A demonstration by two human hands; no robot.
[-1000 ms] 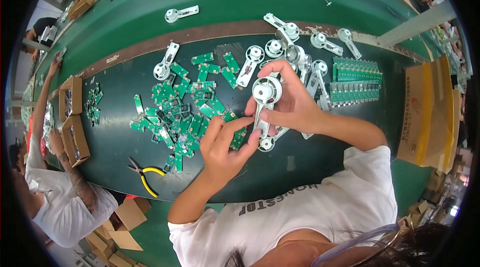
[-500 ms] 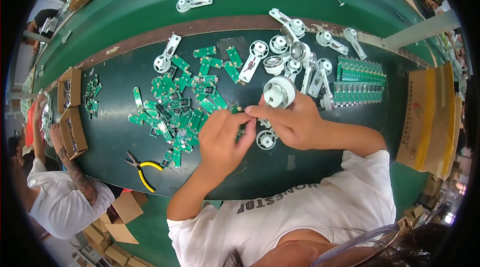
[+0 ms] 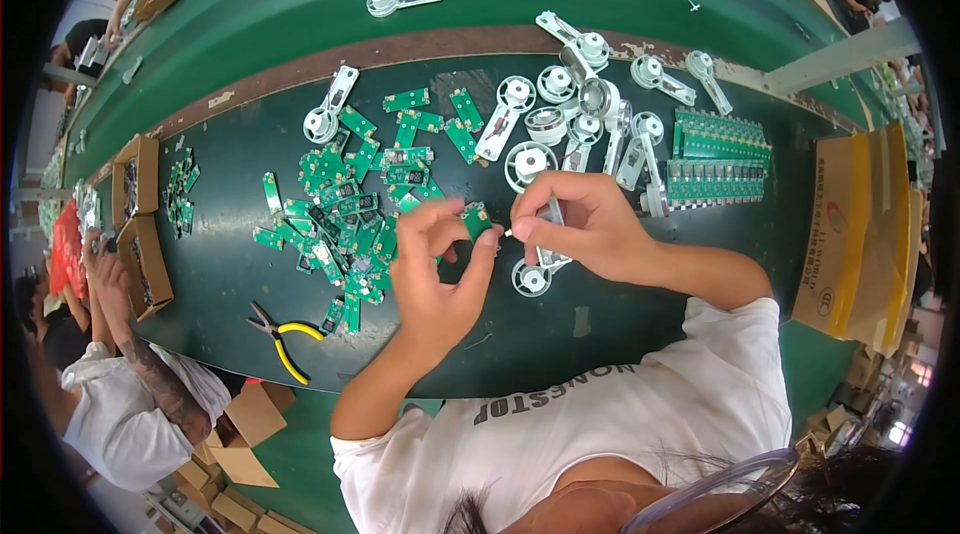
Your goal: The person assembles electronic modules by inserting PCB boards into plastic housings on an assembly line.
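Between the thumb and fingertips of my left hand (image 3: 445, 259) is a small green circuit board (image 3: 477, 221), tilted up above the table. My right hand (image 3: 585, 234) is closed around a white plastic housing with a round ringed head (image 3: 531, 166); its narrow handle passes partly hidden beneath my fingers. A tiny white tip pokes from my right fingertips toward the board; I cannot make out what it is. Just below lies another white housing (image 3: 531, 277). To the left spreads a heap of loose green boards (image 3: 345, 219).
Several white round-headed housings (image 3: 585, 129) cluster behind my right hand. Panels of joined green boards (image 3: 715, 184) lie right, before a cardboard box (image 3: 850, 234). Yellow-handled pliers (image 3: 288, 342) rest front left. Small cartons (image 3: 145, 264) stand near a co-worker (image 3: 140, 404) at left.
My hands have moved slightly apart, and the circuit board now shows in my left fingers. The housing in my right hand has turned, ringed face up. A housing on the far green surface has shifted right.
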